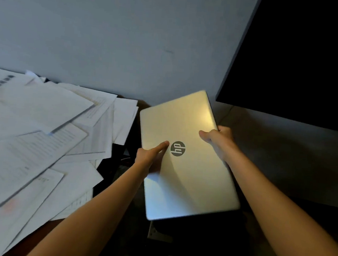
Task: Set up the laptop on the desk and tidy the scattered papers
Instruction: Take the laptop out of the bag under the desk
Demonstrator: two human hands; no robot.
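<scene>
**A:** In the head view, where is the laptop sitting?

**B:** It isn't. Closed, lid up, it is hanging in the air between both hands, just right of the papers that are covering the desk.

**A:** How are the hands gripping?

**B:** The left hand is clamping the left edge, thumb lying on the lid beside the logo, its fingers hidden underneath. The right hand is wrapping the right edge, thumb on top.

**A:** So how would you be doing this step well?

**B:** I'd be keeping it level with both hands holding on, and I'd be clearing a bare patch first, since the sheets are sliding over each other.

**A:** Room to move?

**B:** It's tight. The far corner is nearing the wall, and a dark panel is looming on the right. The paper edges are overhanging on the left.
</scene>
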